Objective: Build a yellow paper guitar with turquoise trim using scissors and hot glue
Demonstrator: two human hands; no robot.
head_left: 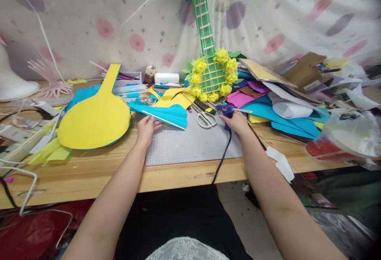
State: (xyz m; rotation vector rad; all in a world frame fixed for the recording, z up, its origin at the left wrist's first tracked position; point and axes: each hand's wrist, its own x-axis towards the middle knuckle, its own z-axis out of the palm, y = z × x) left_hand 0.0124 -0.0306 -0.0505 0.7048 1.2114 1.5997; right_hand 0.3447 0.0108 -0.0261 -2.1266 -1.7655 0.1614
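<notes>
My left hand (146,130) pinches the near left edge of a blue crepe paper piece (169,113), which has a thin white stick or strip along its front edge. My right hand (238,122) is closed round a blue hot glue gun (225,110), a white glue stick poking from its back and a black cord hanging over the table edge. Scissors (206,119) with white handles lie between my hands, beside a black and yellow box cutter (205,106). Beneath them is a grey cutting mat (190,149).
A yellow guitar-shaped cutout (95,121) lies at left, near a power strip (26,141) and cables. Behind stands a green paper guitar (208,53) with yellow flowers. Coloured paper sheets (262,111) pile up at right, by a red container (330,149) in plastic.
</notes>
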